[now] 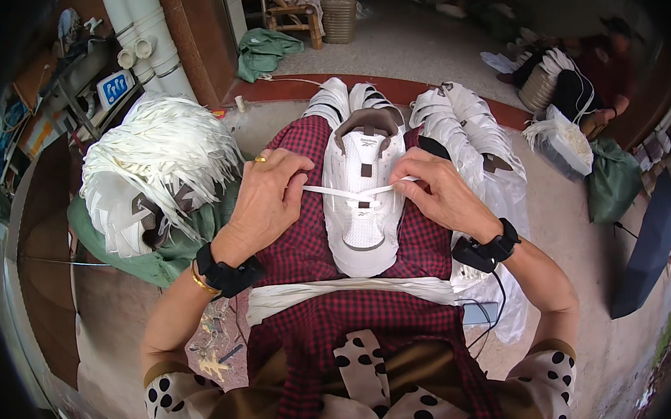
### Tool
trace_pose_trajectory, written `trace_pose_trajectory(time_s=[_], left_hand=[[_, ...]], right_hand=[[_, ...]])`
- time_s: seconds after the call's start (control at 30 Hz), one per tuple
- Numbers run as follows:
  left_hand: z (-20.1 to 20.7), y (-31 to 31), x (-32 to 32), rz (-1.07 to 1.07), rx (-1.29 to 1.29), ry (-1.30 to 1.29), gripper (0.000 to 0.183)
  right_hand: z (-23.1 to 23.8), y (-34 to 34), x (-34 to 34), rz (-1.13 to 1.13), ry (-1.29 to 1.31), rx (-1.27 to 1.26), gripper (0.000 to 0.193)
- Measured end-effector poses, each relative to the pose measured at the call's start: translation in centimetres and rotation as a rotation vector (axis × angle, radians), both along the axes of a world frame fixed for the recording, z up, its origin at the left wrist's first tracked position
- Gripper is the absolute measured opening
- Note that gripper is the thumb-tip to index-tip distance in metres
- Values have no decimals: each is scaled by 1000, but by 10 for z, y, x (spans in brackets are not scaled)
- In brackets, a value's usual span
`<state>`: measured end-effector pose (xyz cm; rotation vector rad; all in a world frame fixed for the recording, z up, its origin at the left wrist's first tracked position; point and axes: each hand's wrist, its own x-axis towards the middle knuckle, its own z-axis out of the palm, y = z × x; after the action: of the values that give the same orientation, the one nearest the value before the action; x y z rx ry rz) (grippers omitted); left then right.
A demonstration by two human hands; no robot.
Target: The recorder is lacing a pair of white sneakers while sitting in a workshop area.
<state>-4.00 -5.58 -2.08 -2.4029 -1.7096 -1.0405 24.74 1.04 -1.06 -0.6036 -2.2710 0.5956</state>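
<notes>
A white sneaker [366, 238] with a dark brown lining lies on my lap, on a red and black checked apron [298, 235]. Its toe points toward me. A flat white shoelace [326, 191] runs across the lower eyelets, drawn out to both sides. My left hand [272, 198] pinches one end of it left of the shoe. On the right side, my right hand [435, 183] pinches the other end close against the shoe. Several loose white laces [341, 288] lie in a bundle across my lap.
To the left, a big bunch of white laces [167, 136] covers more sneakers on a green sack [131, 239]. White sneakers [462, 123] stand in rows beyond my knees and to the right. Another person [605, 66] sits at the far right near a lace bundle [552, 77].
</notes>
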Motion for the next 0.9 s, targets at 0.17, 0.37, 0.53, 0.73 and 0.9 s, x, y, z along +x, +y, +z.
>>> trace_pose_trajectory(time_s=[0.17, 0.37, 0.53, 0.73, 0.9], left_hand=[[-14, 0, 18, -253, -3, -67, 22], [-13, 20, 16, -410, -33, -200, 12], [0, 25, 25, -411, -54, -244, 11], [4, 28, 26, -452, -110, -340, 13], [-1, 43, 27, -468, -216, -284, 14]], right_hand=[[1, 15, 30, -34, -174, -470, 33], [5, 12, 40, -294, -278, -259, 13], [5, -7, 16, -61, -222, -199, 26], [0, -16, -4, -109, -309, -199, 18], [8, -26, -1, 65, -260, -240, 24]])
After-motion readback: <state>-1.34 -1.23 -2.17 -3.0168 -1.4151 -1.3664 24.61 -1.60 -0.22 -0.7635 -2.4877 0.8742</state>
